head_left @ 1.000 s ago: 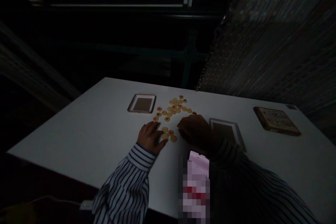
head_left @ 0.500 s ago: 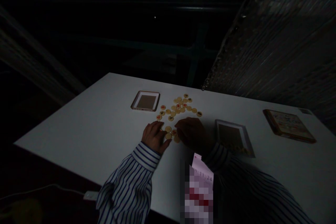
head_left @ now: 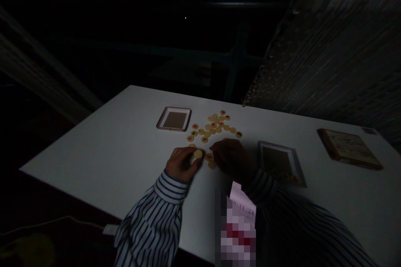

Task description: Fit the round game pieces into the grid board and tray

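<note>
My left hand (head_left: 180, 164) pinches a round, pale wooden Chinese chess piece (head_left: 198, 154) between thumb and fingers, its blank face showing. Just past those fingers another piece (head_left: 192, 146) is partly covered. My right hand (head_left: 232, 157) is in deep shadow, its fingers curled and pressed together; whatever they hold, if anything, is hidden. Close to its fingertips lie a piece with a red character (head_left: 209, 157) and a blank one (head_left: 212, 164). Beyond both hands, several more pieces (head_left: 213, 131) are scattered, some blank side up, others showing red or black characters.
An open, shallow box part (head_left: 158, 124) stands at back left on the white table (head_left: 94, 154). Right of my right hand is a tray (head_left: 299, 160) with several pieces along its near side. A flat box with a patterned top (head_left: 351, 148) lies farther right.
My left hand has closed on a chess piece and drawn slightly left. Two blank pieces lay beside its thumb before; one shows there now, in the fingers. My right hand has hardly moved.
</note>
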`<state>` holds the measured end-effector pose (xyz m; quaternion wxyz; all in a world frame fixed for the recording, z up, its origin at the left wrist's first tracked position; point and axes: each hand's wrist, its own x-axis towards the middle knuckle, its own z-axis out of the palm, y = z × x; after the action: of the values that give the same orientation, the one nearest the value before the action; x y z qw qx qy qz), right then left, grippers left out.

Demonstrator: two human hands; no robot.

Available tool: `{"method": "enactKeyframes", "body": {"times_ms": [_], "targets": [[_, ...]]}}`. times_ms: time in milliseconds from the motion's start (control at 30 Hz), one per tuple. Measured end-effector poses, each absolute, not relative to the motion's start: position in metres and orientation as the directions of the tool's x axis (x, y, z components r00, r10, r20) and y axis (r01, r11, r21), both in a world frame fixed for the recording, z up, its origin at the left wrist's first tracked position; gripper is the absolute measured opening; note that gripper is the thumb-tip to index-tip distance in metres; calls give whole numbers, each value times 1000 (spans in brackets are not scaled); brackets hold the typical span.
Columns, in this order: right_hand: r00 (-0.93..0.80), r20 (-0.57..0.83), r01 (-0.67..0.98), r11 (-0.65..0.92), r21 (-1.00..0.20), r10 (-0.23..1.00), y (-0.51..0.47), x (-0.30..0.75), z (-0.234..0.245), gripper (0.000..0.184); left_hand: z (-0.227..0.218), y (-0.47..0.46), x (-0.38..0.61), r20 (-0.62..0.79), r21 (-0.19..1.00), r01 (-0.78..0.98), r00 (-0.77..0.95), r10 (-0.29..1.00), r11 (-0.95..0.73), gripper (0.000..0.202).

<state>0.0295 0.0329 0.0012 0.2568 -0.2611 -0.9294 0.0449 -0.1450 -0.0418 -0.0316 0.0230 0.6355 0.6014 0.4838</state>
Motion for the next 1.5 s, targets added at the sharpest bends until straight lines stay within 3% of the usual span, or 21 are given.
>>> {"method": "enactKeyframes", "body": {"times_ms": [167,300,433,600,833,1300,1500], "targets": [[-747,437,452,864,-221,502,31,29,4,19,-30,-44,-142,485,739,641,-292,824,-208,25],[-741,489,401,887,-228,461,29,29,6,18,-27,-46,-138,305,889,443,-379,874,-118,29],[-739,536,346,912,-219,409,28,28,8,20,-25,-47,-137,188,956,284,-388,902,-77,31],[-784,512,291,936,-196,351,28,27,9,26,-23,-47,-136,130,985,152,-354,926,-80,30],[-786,537,250,951,-180,308,29,26,11,19,-16,-48,-131,109,994,29,-308,945,-105,29],[-705,546,235,876,-421,452,31,24,0,17,-17,-48,-132,86,996,56,-330,940,-72,27],[-716,465,292,829,-477,520,32,23,-1,17,-21,-47,-133,84,996,28,-351,933,-79,24]]}}
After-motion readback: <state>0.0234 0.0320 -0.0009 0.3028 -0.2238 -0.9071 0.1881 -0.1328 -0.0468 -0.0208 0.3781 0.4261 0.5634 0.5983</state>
